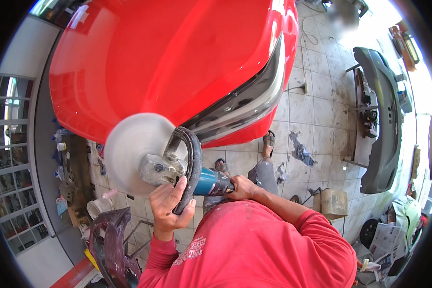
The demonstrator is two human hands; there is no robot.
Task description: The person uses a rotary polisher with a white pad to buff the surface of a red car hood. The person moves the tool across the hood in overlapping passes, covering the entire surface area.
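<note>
I hold a teal and grey rotary polisher (207, 182) with both hands, in front of a red car's hood (177, 57). My left hand (170, 207) is wrapped round the lower part of its black loop handle (194, 158), thumb up. My right hand (245, 187) grips the rear end of the body, close to my belly. The round white pad (125, 144) looks smeared, as if spinning. It overlaps the hood's front edge; whether it touches the paint I cannot tell. Right of the pad, the car's long dark headlight (240, 105) sweeps back.
A grey bumper (384, 120) rests on a stand at the right. Low on the left lies a dark maroon car part (108, 245), near a white bucket (100, 209). A rag (301, 150) and a cord (306, 43) lie on the tiled floor. A barred window (14, 163) is at far left.
</note>
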